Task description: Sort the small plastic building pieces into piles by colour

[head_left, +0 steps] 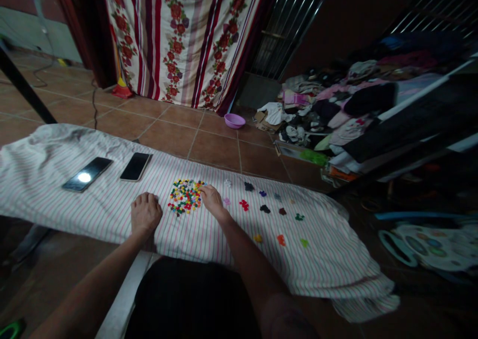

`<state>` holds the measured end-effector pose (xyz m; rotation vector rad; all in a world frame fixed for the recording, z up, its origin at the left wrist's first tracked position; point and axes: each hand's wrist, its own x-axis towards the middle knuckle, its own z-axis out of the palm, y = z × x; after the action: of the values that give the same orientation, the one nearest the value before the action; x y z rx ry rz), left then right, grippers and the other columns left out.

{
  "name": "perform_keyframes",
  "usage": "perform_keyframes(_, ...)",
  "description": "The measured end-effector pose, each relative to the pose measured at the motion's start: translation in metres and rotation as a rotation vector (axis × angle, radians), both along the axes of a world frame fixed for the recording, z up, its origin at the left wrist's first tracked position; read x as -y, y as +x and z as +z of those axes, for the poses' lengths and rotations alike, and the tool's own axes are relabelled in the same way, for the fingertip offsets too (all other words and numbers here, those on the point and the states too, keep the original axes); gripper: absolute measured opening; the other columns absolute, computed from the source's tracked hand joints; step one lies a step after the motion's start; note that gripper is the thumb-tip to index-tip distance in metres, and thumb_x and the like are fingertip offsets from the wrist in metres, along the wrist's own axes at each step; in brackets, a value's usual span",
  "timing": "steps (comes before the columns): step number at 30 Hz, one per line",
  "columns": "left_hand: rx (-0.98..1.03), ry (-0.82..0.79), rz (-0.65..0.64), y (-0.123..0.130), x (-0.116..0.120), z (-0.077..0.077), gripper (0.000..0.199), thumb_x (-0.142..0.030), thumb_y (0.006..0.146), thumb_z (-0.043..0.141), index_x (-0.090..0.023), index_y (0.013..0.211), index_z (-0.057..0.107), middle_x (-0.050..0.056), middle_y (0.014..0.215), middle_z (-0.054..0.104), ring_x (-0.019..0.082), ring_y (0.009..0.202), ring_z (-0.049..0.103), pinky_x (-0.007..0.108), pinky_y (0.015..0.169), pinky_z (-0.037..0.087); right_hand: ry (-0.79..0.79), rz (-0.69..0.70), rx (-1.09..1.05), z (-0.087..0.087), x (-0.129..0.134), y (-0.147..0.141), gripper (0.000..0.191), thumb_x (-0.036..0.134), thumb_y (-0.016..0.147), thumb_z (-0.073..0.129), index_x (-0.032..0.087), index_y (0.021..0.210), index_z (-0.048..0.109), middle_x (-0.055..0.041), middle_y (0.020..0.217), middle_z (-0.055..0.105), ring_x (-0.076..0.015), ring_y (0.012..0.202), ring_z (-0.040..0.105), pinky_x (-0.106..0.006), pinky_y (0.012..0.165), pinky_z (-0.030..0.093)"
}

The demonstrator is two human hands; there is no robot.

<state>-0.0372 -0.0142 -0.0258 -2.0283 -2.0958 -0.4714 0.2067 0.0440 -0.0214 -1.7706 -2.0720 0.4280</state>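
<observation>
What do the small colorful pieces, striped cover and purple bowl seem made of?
Small pieces: perhaps plastic, solid-colored; too tiny to judge finish.
Striped cover: cloth, matte, with soft folds and wrinkles.
Purple bowl: probably plastic, smooth, evenly colored.

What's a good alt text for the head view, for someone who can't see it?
A person's bare right hand reaches to the right edge of a mixed pile of small multicoloured pieces on a white striped cloth; small single-colour clusters lie farther right. The left hand rests on the cloth left of the pile, near two dark rectangular phones.
</observation>
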Motion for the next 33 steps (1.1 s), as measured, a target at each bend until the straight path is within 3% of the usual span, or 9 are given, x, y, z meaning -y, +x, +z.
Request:
perform_keyframes(12, -0.017, -0.01, 0.015, 0.002, 0.002, 0.005, 0.023, -0.028, 0.088, 0.037, -0.014, 0.094, 0.055, 0.013, 0.098, 0.058, 0.028, 0.097, 0.05, 0.038, 0.078, 0.033, 0.003, -0.107, 0.048, -0.002, 0.002, -0.012, 0.021, 0.01, 0.088, 0.05, 0.022, 0.095, 0.066, -0.0041, 0.098, 0.064, -0.0158, 0.094, 0.056, -0.024, 0.084, 0.041)
perform_keyframes(18, -0.008, -0.037, 0.025, 0.003, 0.002, 0.007, 0.024, -0.028, 0.087, 0.037, -0.014, 0.095, 0.055, 0.013, 0.1, 0.058, 0.027, 0.098, 0.05, 0.037, 0.078, 0.033, 0.073, -0.112, 0.033, -0.004, 0.006, -0.008, 0.02, 0.014, 0.089, 0.048, 0.02, 0.099, 0.065, -0.0059, 0.097, 0.065, -0.017, 0.094, 0.056, -0.026, 0.085, 0.042)
perform_keyframes(26, 0.013, -0.031, 0.02, 0.002, 0.002, 0.004, 0.026, -0.029, 0.087, 0.037, -0.014, 0.097, 0.056, 0.014, 0.101, 0.058, 0.028, 0.098, 0.049, 0.038, 0.079, 0.032, 0.168, -0.188, -0.077, -0.009, 0.019, 0.016, 0.018, 0.02, 0.09, 0.049, 0.021, 0.094, 0.067, -0.0055, 0.092, 0.064, -0.0159, 0.086, 0.059, -0.025, 0.081, 0.044)
perform_keyframes(33, 0.002, -0.01, 0.021, 0.001, 0.004, 0.003, 0.031, -0.031, 0.089, 0.031, -0.013, 0.098, 0.056, 0.014, 0.101, 0.057, 0.028, 0.097, 0.049, 0.038, 0.079, 0.032, 0.229, -0.261, -0.202, -0.004, 0.045, 0.058, 0.02, 0.02, 0.088, 0.047, 0.02, 0.098, 0.065, -0.0051, 0.093, 0.068, -0.0167, 0.086, 0.062, -0.028, 0.081, 0.047)
